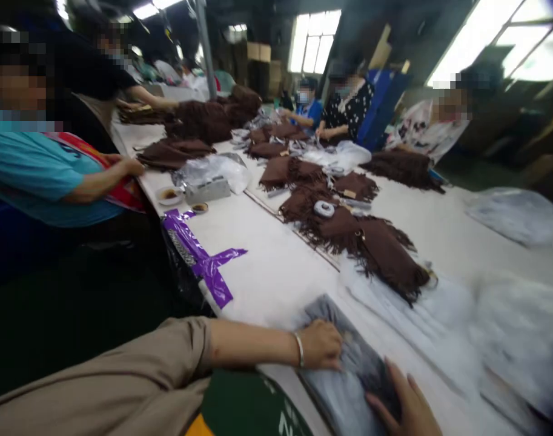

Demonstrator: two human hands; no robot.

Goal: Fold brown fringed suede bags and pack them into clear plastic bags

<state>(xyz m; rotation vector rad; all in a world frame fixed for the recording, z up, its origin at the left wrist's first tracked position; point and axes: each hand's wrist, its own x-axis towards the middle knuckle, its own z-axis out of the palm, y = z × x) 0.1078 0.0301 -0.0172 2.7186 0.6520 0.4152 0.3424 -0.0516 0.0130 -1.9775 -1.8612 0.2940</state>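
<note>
A clear plastic bag [367, 351] with something dark and folded inside lies on the near edge of the white table. My left hand [321, 343], with a bracelet at the wrist, presses on its upper part, fingers curled into the plastic. At the bag's lower right edge is my right hand [410, 399], its thumb and fingers spread and touching the bag. Beyond the hands lies a dark brown fringed bag [394, 257]. What exactly is inside the plastic is blurred.
Several brown fringed pieces [303, 206] run along the table [258, 236], with a white coil [324, 209] among them. Purple tape [203, 263] covers the left edge. Loose plastic bags [516, 212] lie at right. A person in a turquoise top [40, 169] and other people work around the table.
</note>
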